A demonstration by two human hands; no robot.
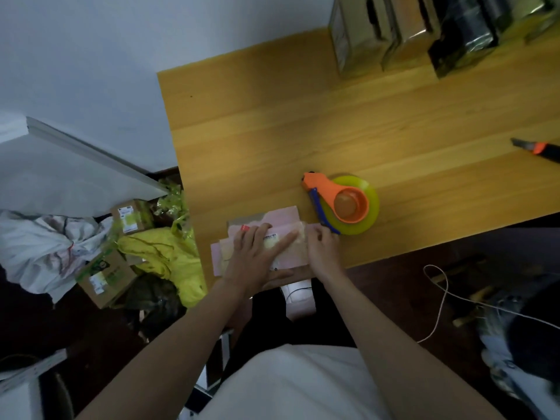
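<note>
A small parcel [281, 219] wrapped in pink paper with a white label lies at the near edge of the wooden table [333, 131]. My left hand [257, 256] presses flat on top of it, fingers straight and pointing right. My right hand [322, 245] is at the parcel's right end with curled fingers, pinching what looks like clear tape there. An orange tape dispenser [339, 201] with a yellow-green roll sits just right of the parcel, close to my right hand.
An orange and black utility knife [538, 148] lies at the table's right edge. Foil-wrapped packs [394, 31] stand at the back right. Cardboard boxes [106, 277], yellow plastic [169, 256] and white wrapping clutter the floor to the left. A white cord [442, 298] trails right.
</note>
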